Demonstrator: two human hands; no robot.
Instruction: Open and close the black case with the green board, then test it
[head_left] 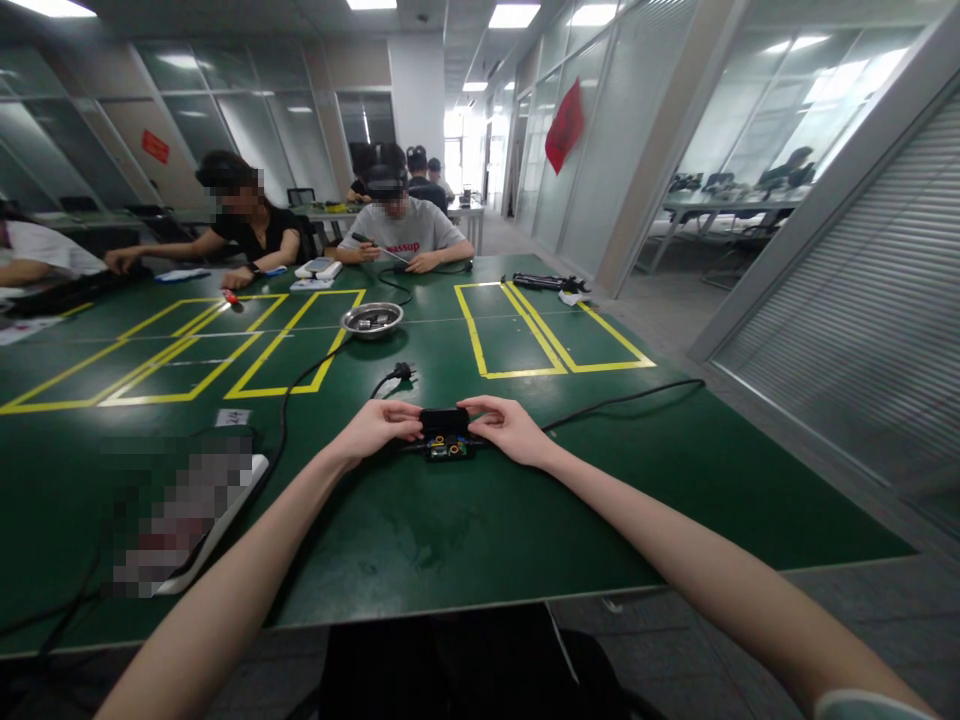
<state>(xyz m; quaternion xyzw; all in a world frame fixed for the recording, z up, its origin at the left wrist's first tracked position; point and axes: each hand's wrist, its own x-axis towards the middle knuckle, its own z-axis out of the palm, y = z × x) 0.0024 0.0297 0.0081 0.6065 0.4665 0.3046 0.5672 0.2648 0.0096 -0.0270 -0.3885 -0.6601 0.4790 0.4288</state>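
Observation:
Between my two hands is a small black plastic cover [444,420], tilted up over an adapter's circuit board [448,448]. The board shows copper-coloured coils and lies on the table in a black base. My left hand [384,425] pinches the cover's left end; its fingertips are partly hidden. At the right end my right hand [504,424] grips the same cover between thumb and fingers. A black cable [622,402] runs off to the right from the adapter. Beyond my left hand lies a black power plug [403,371] on its cord.
A metal bowl [373,319] with small metal parts stands ahead on the green table [585,540]. Yellow tape [521,374] marks out rectangles. To the left lies a white-edged, pixelated object [217,525] near a black cord. Co-workers [409,225] sit across the table, one holding a tool.

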